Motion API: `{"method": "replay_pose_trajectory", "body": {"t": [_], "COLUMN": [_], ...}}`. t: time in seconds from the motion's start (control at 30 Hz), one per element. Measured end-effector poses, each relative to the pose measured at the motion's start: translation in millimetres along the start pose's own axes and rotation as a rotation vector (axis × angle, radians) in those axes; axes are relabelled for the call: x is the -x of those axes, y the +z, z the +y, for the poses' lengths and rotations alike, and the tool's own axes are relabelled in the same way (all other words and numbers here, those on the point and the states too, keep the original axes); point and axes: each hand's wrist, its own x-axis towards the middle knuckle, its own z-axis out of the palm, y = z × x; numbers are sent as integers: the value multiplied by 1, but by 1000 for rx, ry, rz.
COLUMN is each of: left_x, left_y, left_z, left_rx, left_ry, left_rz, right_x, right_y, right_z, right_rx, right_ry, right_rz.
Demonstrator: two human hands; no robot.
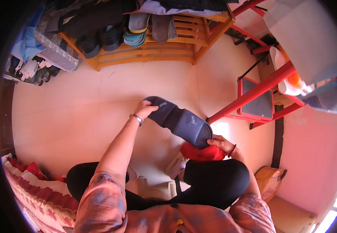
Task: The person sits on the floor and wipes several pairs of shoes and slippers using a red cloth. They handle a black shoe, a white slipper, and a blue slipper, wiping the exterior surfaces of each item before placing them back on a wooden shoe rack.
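Observation:
A dark blue slide sandal [190, 125], bearing light writing, is held slantwise above the floor in front of my knees. I cannot tell whether a second sandal lies against it. My left hand [146, 109] grips its far-left end, thumb on top. At the lower-right end, my right hand [220, 142] pinches the rim by the strap's opening. Just below that end, a bright red cloth [203, 153] is bunched over my right knee area, partly hidden by the sandal. Whether my right fingers also hold the cloth is not visible.
A wooden slatted rack [145, 55] ahead holds insoles [138, 21] and black shoes [110, 38]. To the right stand a red metal frame [253, 90] and a step stool [256, 100]. Folded cloths [59, 56] lie far left; a patterned bedspread [46, 204] is at lower left.

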Motion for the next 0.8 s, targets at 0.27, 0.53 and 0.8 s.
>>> {"method": "replay_pose_trajectory", "body": {"t": [0.27, 0.53, 0.8], "left_x": [34, 28, 87], "left_y": [-19, -117, -80], "left_z": [-38, -132, 124], "left_rx": [186, -143, -48], "left_ry": [-176, -134, 446], "left_rz": [129, 686, 377], "right_x": [31, 95, 56], "right_y": [15, -11, 64], "right_z": [-30, -56, -156], "right_rx": [304, 384, 720], "right_ry": [107, -27, -334], "right_rz": [160, 238, 118]}}
